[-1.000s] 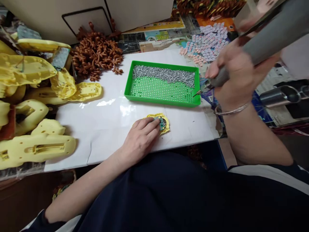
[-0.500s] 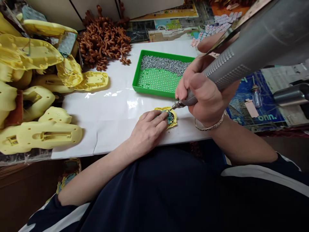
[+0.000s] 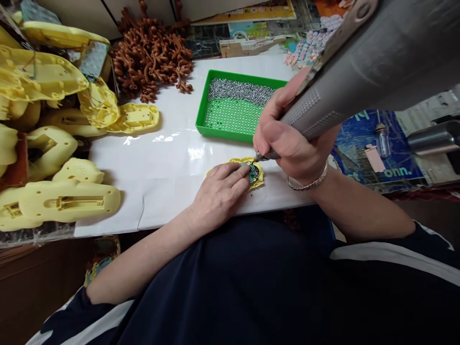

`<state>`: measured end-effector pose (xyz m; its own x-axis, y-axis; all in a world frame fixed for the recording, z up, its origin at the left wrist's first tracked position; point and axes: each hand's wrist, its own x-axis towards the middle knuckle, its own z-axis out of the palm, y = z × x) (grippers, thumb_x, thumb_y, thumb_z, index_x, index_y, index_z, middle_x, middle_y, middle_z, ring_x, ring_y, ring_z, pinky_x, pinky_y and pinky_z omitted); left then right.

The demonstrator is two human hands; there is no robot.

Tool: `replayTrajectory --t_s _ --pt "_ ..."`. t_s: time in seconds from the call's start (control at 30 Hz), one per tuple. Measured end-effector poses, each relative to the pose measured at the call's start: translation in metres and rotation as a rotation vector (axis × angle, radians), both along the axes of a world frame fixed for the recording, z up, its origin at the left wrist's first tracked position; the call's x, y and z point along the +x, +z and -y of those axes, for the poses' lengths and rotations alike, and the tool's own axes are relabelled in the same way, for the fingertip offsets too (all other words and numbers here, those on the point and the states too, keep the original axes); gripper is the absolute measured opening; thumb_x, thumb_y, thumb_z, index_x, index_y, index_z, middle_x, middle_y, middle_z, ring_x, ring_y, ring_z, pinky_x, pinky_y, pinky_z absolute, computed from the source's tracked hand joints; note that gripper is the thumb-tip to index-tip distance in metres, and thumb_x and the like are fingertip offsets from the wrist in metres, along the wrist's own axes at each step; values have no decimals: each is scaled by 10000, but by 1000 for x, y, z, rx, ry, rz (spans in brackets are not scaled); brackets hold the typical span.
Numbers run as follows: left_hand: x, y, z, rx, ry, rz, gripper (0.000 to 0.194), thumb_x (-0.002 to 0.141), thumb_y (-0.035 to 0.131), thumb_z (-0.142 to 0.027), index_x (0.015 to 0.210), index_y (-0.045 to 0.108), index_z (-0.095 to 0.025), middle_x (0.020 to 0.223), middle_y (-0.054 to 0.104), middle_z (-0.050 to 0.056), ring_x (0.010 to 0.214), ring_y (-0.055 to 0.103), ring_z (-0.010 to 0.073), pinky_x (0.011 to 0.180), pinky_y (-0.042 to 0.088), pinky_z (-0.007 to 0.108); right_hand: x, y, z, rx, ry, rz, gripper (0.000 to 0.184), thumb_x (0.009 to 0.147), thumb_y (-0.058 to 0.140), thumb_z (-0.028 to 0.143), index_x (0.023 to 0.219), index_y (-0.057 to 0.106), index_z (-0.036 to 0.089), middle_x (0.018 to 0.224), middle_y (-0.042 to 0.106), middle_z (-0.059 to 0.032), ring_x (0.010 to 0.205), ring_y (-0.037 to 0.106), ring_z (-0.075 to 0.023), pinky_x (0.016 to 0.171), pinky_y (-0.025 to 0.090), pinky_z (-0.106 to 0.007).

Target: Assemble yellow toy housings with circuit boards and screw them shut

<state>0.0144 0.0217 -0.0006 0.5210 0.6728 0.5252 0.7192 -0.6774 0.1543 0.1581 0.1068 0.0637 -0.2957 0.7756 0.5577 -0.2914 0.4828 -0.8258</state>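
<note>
My left hand point(image 3: 224, 189) lies over a small yellow plastic shell point(image 3: 259, 181), holding it against the white work surface. Inside the shell is a green circuit board point(image 3: 244, 170), partly covered by my fingertips. My right hand point(image 3: 298, 143) is wrapped round a large grey electric screwdriver point(image 3: 345, 91), which slants down from the upper right. Its tip point(image 3: 256, 157) reaches the board just beyond my left fingertips; whether a screw sits under it is too small to tell.
Behind the shell stands a green tray point(image 3: 230, 132) of small metal screws point(image 3: 240, 91). Brown plastic parts point(image 3: 151, 57) are heaped at the back. Yellow shells point(image 3: 61, 201) crowd the left side. A clear-handled screwdriver point(image 3: 383, 139) and a metal cylinder point(image 3: 433, 139) lie right.
My right hand and the electric screwdriver have shifted left and a little down, with less of the metal nose showing. My left hand stays on the shell. The whole view has shifted slightly.
</note>
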Motion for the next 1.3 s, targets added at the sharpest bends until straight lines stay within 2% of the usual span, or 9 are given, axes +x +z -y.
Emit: replayTrajectory --t_s 0.1,0.2,0.33,0.43,0.6,0.73,0.83,1.13,1.3 --pt "-1 -2 0 -12 -5 9 164 991 514 -169 1037 666 -125 1191 741 77 1062 643 232 883 548 349 -4 -10 -9 88 70 -94 222 813 737 308 878 529 265 567 485 109 394 417 -73 411 391 -245" --pt "-1 -2 0 2 -8 7 162 989 514 -160 1047 662 -128 1192 740 84 1067 648 233 884 553 348 -1 -8 -17 107 121 -183 231 812 720 233 1003 593 261 601 550 113 401 450 -70 371 381 -230" --pt "-2 0 0 16 -34 -15 179 982 502 -140 1081 647 -105 1196 733 111 1077 655 248 885 570 360 16 14 -25 202 -60 -171 285 812 744 244 1066 624 295 646 596 104 458 536 -102 431 446 -273" --pt "-5 2 2 37 -47 -34 198 971 521 -145 1132 625 -94 1232 708 141 1107 645 281 889 581 398 36 22 -35 238 -225 -171 275 793 775 311 1042 660 321 652 596 86 445 522 -116 433 429 -308" --pt "-18 6 10 56 14 22 249 935 600 -158 1176 611 -98 1322 622 222 1231 572 348 955 567 493 65 -4 -63 218 -442 -140 321 775 796 408 1020 596 353 697 583 90 431 442 -87 428 389 -297" --pt "-29 6 15 -46 42 112 192 943 609 -180 1118 645 -109 1250 638 215 1111 623 290 884 598 429 76 -33 -78 144 -412 -27 460 804 730 547 1154 483 377 734 587 92 486 476 -105 543 445 -313" --pt "-32 4 16 -90 44 151 189 953 598 -175 1127 655 -130 1194 658 180 1062 636 253 858 605 388 78 -44 -84 64 -386 29 520 765 724 640 1132 493 353 758 607 67 569 548 -134 599 475 -338" --pt "-25 1 12 -96 65 183 177 962 593 -192 1113 668 -135 1155 671 159 1041 632 246 843 605 395 71 -35 -76 4 -452 9 568 641 773 717 967 503 338 602 544 92 412 438 -119 480 465 -352" --pt "-19 -1 8 -78 66 207 176 947 614 -177 1109 667 -135 1142 674 154 1024 627 240 829 603 384 67 -28 -64 50 -524 78 566 667 726 739 1035 492 378 642 560 70 425 446 -145 471 445 -386"
